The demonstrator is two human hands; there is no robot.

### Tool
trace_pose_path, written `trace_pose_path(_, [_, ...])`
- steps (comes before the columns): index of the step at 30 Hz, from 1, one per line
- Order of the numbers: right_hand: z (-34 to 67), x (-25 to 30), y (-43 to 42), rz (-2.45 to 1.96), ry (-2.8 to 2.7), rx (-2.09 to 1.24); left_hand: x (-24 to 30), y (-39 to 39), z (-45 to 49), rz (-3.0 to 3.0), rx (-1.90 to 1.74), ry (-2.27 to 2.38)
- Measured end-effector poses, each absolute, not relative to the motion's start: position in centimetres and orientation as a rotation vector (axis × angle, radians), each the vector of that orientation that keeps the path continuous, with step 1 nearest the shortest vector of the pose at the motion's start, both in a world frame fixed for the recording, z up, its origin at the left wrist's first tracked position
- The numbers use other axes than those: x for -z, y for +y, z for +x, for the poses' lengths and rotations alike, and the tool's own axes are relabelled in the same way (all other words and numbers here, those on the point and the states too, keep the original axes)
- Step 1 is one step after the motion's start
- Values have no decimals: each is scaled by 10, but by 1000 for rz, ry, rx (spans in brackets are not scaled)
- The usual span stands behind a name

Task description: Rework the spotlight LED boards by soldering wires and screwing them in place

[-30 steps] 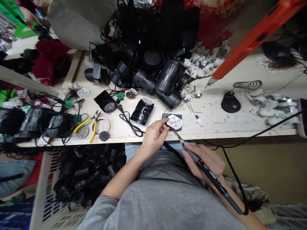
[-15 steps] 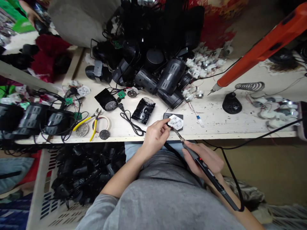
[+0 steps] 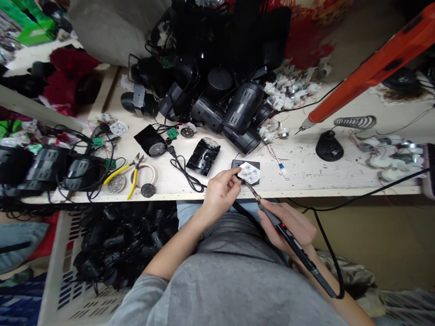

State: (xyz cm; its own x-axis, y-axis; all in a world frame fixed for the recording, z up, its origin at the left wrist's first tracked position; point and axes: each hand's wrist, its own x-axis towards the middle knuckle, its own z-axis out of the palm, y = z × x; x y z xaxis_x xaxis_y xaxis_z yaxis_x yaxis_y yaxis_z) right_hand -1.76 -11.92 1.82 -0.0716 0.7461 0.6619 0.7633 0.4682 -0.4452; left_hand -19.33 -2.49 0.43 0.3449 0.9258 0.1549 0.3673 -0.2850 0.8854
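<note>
My right hand (image 3: pixel 288 224) is closed round the grip of a soldering iron (image 3: pixel 292 242) with a small red light. The iron's tip points up and left to the lower edge of a white round part with several lens cups (image 3: pixel 249 172). That part lies on a small dark block (image 3: pixel 255 181) at the table's front edge. My left hand (image 3: pixel 222 188) is closed in a pinch at the part's left side, close to the iron's tip. What sits between its fingertips is too small to make out.
Black half-shell housing (image 3: pixel 204 157), coiled cord and yellow-handled cutters (image 3: pixel 133 174) lie to the left. Black cylindrical housings (image 3: pixel 243 106) pile up behind. An orange electric screwdriver (image 3: pixel 367 74) hangs at right above a black stand (image 3: pixel 329 146). A crate (image 3: pixel 64 276) of black parts stands below left.
Both hands and the iron have stayed almost still. At the far upper left, another person's hand has gone out of view.
</note>
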Motion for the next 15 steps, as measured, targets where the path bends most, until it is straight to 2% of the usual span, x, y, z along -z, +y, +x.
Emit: trace_pose_path(15, [-16,-24,-121,-1259,-1826,14,-5,-25,-192,1833,-903,1153])
